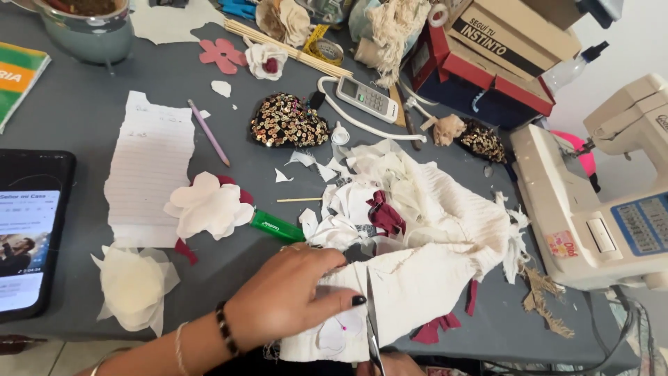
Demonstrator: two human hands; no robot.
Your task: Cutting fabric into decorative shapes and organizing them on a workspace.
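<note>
Cutting white cloth on a grey table

Pressing flat, the left hand lies fingers-down on a folded piece of white ribbed fabric at the near edge of the grey table. Steel scissors stand just beside its fingertips; the right hand is barely visible, its grip unclear.

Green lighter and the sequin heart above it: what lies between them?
In the head view, between the green lighter and the sequin heart lie a thin wooden stick and small white fabric scraps on the grey table.
</note>
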